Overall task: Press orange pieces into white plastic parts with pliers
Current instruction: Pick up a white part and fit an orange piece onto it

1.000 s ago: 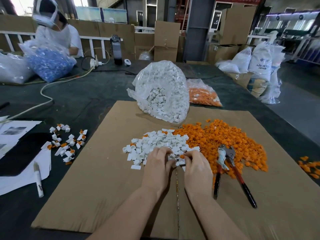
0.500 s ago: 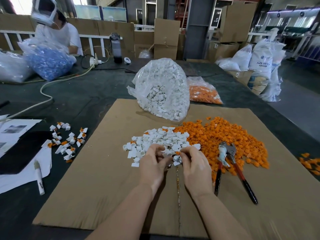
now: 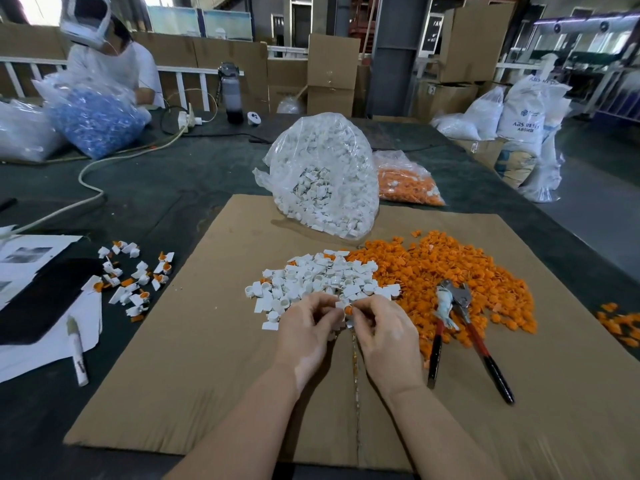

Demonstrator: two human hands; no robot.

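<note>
Papers (image 3: 20,258) and a white marker (image 3: 77,348) lie at the far left of the dark counter (image 3: 166,188). Next to them sits a small bunch of white parts with orange bits in them (image 3: 133,277). A big brown cardboard sheet (image 3: 180,368) covers the middle. On it is a pile of white parts (image 3: 311,280). The left hand (image 3: 304,332) and the right hand (image 3: 384,336) meet just in front of that pile. Each grip is closed: the left fingers pinch a white part (image 3: 338,304), and the right fingers pinch a small orange piece (image 3: 348,310) against it. To the right spreads a heap of orange pieces (image 3: 450,271). The pliers (image 3: 464,327) lie on that heap's edge, untouched, handles apart.
</note>
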